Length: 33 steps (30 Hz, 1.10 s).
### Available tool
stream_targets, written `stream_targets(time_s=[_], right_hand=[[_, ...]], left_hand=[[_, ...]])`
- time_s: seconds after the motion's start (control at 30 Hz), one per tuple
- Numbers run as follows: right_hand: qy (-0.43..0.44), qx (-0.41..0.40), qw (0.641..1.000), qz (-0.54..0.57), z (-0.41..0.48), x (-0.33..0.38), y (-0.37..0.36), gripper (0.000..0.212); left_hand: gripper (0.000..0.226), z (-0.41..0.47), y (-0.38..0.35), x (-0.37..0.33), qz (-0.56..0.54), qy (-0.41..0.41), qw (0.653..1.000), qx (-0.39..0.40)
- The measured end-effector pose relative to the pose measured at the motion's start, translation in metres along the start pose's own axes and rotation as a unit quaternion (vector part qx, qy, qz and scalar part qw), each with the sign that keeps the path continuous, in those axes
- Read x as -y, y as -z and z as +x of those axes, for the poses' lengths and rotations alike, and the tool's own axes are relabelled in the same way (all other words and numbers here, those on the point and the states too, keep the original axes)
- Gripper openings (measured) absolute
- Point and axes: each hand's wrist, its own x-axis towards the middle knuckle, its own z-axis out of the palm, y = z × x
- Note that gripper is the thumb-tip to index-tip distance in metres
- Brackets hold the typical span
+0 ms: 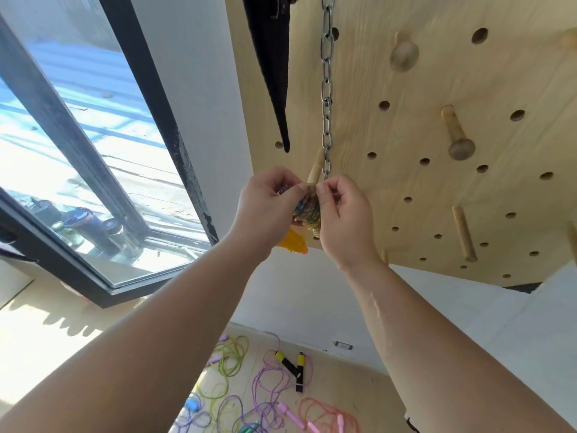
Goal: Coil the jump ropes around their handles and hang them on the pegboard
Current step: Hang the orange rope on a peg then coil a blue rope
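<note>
The left hand point(268, 201) and right hand point(346, 214) pinch the top of the coil point(307, 214) at a peg point(315, 170); light, springy cord, probably best held by its loop.

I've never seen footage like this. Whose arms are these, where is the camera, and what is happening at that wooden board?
There is no machine here. A person wears one camera on the head, so you see their own two bare arms reaching up. The left hand and right hand pinch a coiled jump rope, holding it at a wooden peg on the pegboard, beside a hanging metal chain. Below, on the floor, loose jump ropes lie tangled, not yet coiled. A window is at the left.
</note>
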Motion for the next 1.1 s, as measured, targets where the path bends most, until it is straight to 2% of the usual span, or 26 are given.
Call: stream_targets(time_s=[0.17,0.27,0.4,0.6,0.77,0.93,1.0,1.1], right_hand=[[-0.032,0.004,0.999,0.018,0.004,-0.001,-0.001,0.019],[-0.008,0.014,1.000,0.001,0.005,-0.006,0.001,0.021],[0.015,0.028,0.999,-0.010,0.009,-0.010,0.003,0.022],[0.093,0.032,0.990,-0.103,0.016,-0.009,0.008,0.020],[0.127,0.000,0.977,-0.174,0.021,-0.014,0.005,0.020],[0.196,-0.009,0.954,-0.228,0.026,-0.014,0.011,0.022],[0.193,0.003,0.956,-0.221,0.022,-0.014,0.015,0.018],[0.143,0.015,0.974,-0.176,0.017,-0.011,0.015,0.010]], left_hand=[[0.017,0.007,0.003,0.000,-0.024,0.034,0.999,0.034],[0.016,0.010,0.009,0.004,-0.088,0.058,0.990,0.093],[0.013,0.014,0.013,0.008,-0.103,0.045,0.984,0.137],[0.015,0.021,0.015,0.012,-0.191,0.089,0.959,0.188],[0.012,0.028,0.008,0.013,-0.217,0.106,0.955,0.174],[0.011,0.033,0.001,0.019,-0.199,0.077,0.966,0.143],[0.012,0.034,0.000,0.021,-0.178,0.056,0.974,0.127],[0.016,0.032,-0.002,0.021,-0.131,0.020,0.986,0.098]])
